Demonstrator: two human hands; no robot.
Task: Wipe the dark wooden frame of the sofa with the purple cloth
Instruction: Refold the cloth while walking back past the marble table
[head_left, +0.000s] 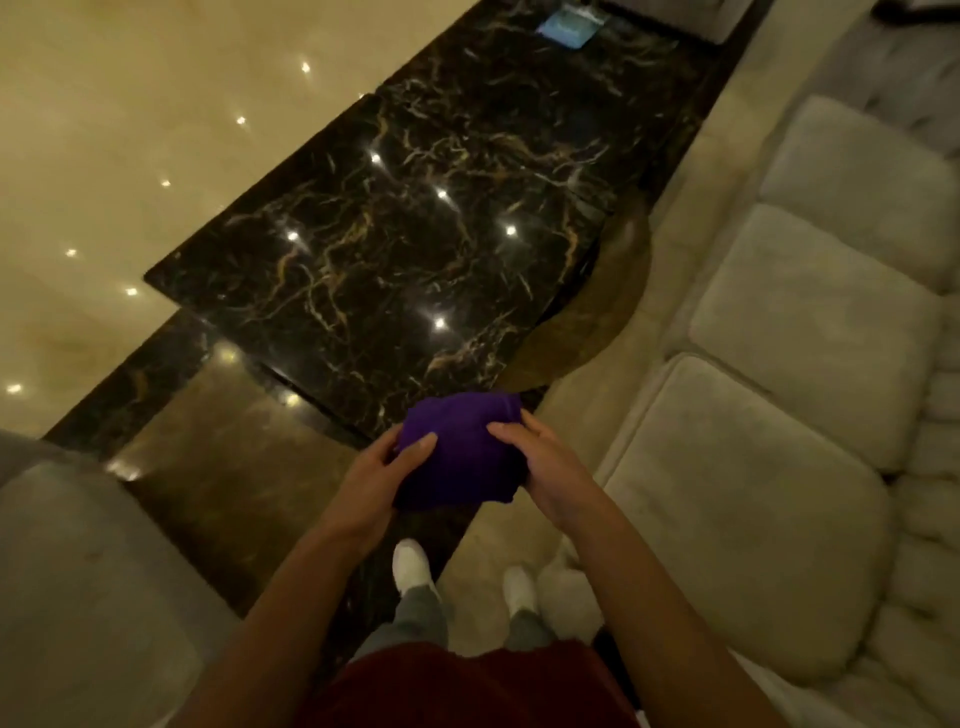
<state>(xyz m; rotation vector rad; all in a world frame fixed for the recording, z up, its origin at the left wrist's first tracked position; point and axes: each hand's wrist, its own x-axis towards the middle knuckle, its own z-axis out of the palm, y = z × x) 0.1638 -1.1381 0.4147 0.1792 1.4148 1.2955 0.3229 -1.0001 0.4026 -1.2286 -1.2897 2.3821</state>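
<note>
A bunched purple cloth (460, 449) is held in front of me at waist height, above the near corner of a table. My left hand (376, 475) grips its left side with the thumb on top. My right hand (540, 465) grips its right side, fingers laid over the cloth. A long sofa with pale cushions (769, 467) runs along the right. I cannot make out its dark wooden frame in this view.
A black marble coffee table (415, 223) with gold veins stretches ahead, a blue packet (569, 26) at its far end. A grey upholstered seat (78, 571) stands at the lower left. Glossy beige floor lies to the left. My white shoes (413, 564) stand between table and sofa.
</note>
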